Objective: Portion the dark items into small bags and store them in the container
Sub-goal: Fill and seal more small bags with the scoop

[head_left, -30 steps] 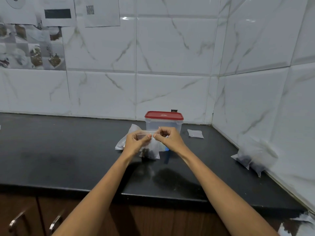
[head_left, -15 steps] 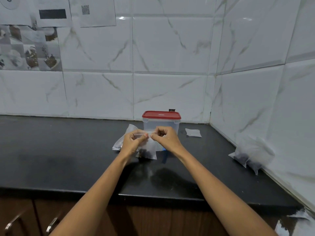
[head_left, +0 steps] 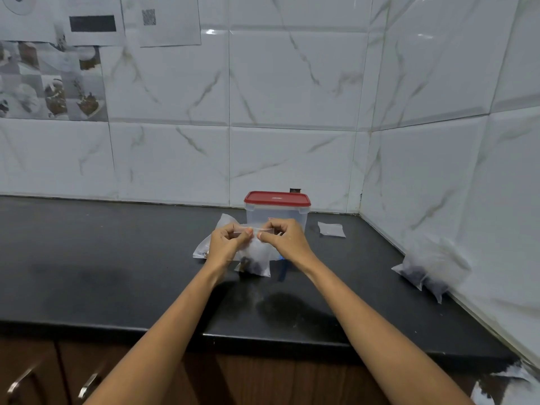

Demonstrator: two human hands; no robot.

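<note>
Small bag (head_left: 254, 260) with dark items at its bottom hangs above the worktop (head_left: 117, 273) toward the back right corner, its top strip pinched by the left hand (head_left: 226, 244) and right hand (head_left: 285, 238), fingers curled. Behind stands the red-lidded container (head_left: 277, 210), lid on; another flat bag (head_left: 331, 230) lies beside it, filled bags (head_left: 429, 267) against the right wall

A black countertop (head_left: 87, 258) runs into a corner of white, grey-veined marble tiles (head_left: 292, 97), which rise behind it and along its right side. Above its left end, printed paper sheets (head_left: 163, 19) and a patterned tile (head_left: 49, 83) mark the wall. Below its front edge, brown wooden cabinet doors (head_left: 43, 375) carry metal handles (head_left: 89, 384). Glare spots shine on the tiles.
</note>
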